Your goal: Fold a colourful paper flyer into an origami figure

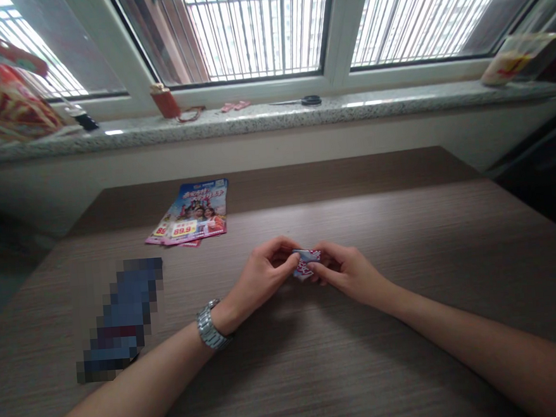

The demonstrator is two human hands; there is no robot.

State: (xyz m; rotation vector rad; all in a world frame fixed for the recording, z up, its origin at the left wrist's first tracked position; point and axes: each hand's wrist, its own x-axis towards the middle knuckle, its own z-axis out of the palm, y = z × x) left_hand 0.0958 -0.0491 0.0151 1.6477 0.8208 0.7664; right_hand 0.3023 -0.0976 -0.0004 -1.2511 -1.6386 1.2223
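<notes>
Left hand [272, 266] and right hand [346, 267] both have a narrow grip on the small printed paper [305, 264] over the counter [281, 392], right of the flyers [197, 214]. Two-handed handling step imo, next move probably calls for light, even thumb pressure

Both forearms reach in from the lower corners; the left hand [275, 266] and right hand [342, 269] nearly meet, thumbs toward each other, fingers bent beneath, wrists roughly straight.
</notes>
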